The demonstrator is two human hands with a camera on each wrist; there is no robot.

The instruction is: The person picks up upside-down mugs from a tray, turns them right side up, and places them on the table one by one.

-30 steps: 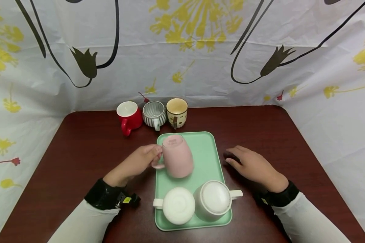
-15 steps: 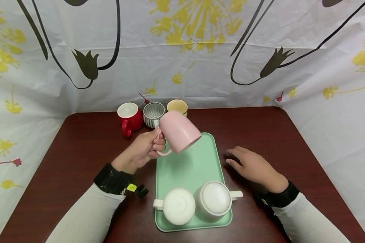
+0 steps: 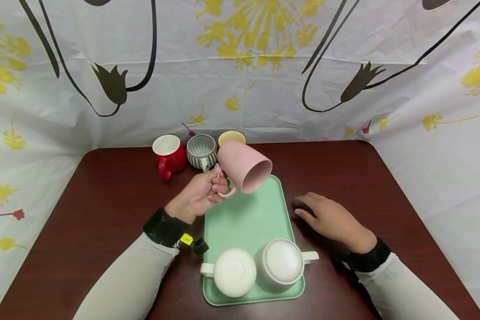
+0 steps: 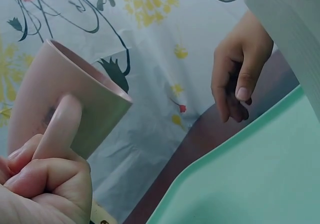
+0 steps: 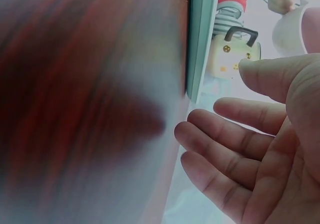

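A person's left hand [image 3: 202, 195] grips the handle of a pink mug [image 3: 244, 167], holding it tilted in the air above the far end of a green tray [image 3: 248, 218]. The right hand [image 3: 330, 218] rests flat, fingers relaxed, on the table [image 3: 104, 209] beside the tray. 2 white mugs [image 3: 232, 272] sit upside down at the tray's near end.

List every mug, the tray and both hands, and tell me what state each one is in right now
Pink ceramic mug: lifted above the tray, tipped on its side, mouth facing right.
Left hand: grips the pink mug's handle.
Right hand: flat on the table beside the tray, holding nothing.
Two white mugs: upside down on the tray.
Mint green tray: flat on the table.
Red mug, striped grey mug, cream mug: upright.
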